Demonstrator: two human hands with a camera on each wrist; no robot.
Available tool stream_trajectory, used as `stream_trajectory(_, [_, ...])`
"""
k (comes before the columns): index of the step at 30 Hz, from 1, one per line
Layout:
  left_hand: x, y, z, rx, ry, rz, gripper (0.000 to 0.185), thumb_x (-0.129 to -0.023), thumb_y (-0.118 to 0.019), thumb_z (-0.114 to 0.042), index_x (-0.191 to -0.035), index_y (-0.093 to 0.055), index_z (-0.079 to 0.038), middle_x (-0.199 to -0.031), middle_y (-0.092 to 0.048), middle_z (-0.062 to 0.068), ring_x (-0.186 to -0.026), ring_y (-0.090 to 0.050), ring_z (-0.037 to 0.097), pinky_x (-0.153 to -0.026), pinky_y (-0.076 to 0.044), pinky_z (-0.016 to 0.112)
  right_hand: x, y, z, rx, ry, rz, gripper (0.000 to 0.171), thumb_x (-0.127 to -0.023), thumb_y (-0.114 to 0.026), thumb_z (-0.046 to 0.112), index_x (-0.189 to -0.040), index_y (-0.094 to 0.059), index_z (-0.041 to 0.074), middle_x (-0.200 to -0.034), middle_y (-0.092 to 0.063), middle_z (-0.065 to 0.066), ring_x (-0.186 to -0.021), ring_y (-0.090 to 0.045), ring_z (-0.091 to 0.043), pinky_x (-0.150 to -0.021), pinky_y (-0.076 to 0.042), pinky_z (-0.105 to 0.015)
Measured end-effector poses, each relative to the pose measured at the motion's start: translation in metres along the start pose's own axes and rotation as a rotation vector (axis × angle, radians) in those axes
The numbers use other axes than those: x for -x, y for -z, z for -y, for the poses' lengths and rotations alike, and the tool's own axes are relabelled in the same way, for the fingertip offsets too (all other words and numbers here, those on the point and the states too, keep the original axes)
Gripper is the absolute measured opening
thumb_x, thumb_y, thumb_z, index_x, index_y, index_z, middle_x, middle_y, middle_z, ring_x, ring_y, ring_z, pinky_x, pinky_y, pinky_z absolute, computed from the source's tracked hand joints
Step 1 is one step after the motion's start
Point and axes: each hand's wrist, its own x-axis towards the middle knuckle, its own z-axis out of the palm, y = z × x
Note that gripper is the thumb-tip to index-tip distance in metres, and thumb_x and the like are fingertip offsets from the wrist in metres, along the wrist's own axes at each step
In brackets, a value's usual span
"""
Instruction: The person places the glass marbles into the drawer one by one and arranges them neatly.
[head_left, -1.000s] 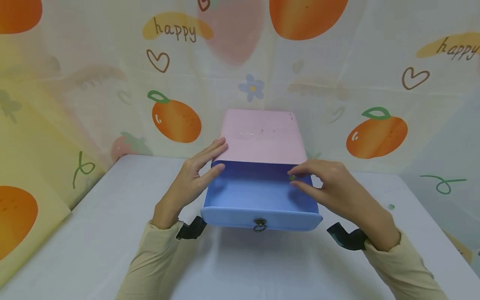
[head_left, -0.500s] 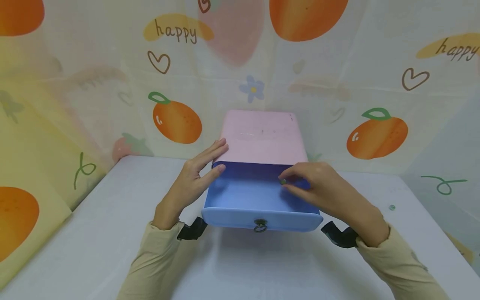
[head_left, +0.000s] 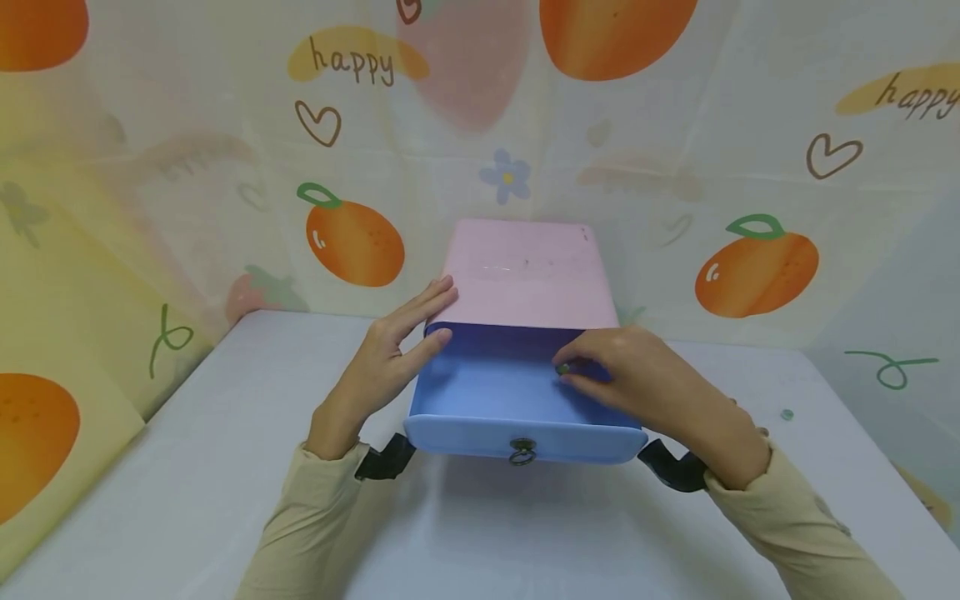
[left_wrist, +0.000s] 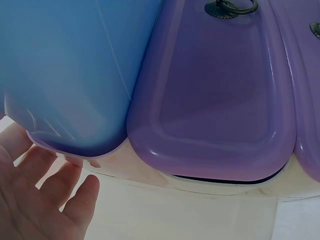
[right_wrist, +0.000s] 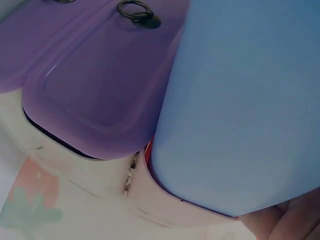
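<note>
A small cabinet with a pink top [head_left: 528,275] stands on the table, its blue drawer [head_left: 523,438] pulled out toward me. My left hand [head_left: 381,360] lies along the cabinet's left upper side, fingers extended on the pink edge and thumb by the drawer's corner. Over the right part of the open drawer, my right hand [head_left: 630,367] pinches a small green marble [head_left: 562,368] between thumb and fingertips. In the right wrist view the blue drawer's side [right_wrist: 235,110] covers most of that hand; only some fingers [right_wrist: 295,220] show at the lower right.
Another greenish marble [head_left: 787,414] lies on the white table [head_left: 187,483] to the right. Closed purple drawers [left_wrist: 215,95] with ring pulls sit below the blue one. A fruit-patterned cloth [head_left: 637,150] hangs close behind the cabinet.
My right hand has moved left and slightly down, bringing the green marble farther over the drawer's inside. The left hand has stayed on the cabinet.
</note>
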Motion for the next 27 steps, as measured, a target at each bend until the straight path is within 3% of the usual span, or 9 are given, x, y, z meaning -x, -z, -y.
stream_trajectory(12, [-0.0001,0.0000,-0.0017,-0.010,0.002,-0.001,0.050,-0.097,-0.060,-0.013,-0.146,-0.050,-0.011,-0.158,-0.040,0.002,-0.150,-0.032,0.018,-0.121,-0.030,0.048,-0.0028,-0.0004,0.0020,0.027,-0.026,0.094,0.017,-0.083,-0.078,0.008,-0.099,-0.078,0.010,-0.095,-0.076,0.002,-0.090,-0.071,-0.014,-0.083,-0.060,-0.038])
stream_trajectory(27, [0.0003,0.0001,-0.0018,-0.010,0.004,0.001,0.050,-0.097,-0.060,-0.013,-0.146,-0.050,-0.012,-0.158,-0.041,0.002,-0.150,-0.032,0.017,-0.121,-0.030,0.049,-0.0045,-0.0002,0.0026,0.024,-0.057,0.141,0.018,-0.083,-0.078,0.007,-0.100,-0.078,0.010,-0.095,-0.076,0.001,-0.090,-0.071,-0.015,-0.084,-0.060,-0.038])
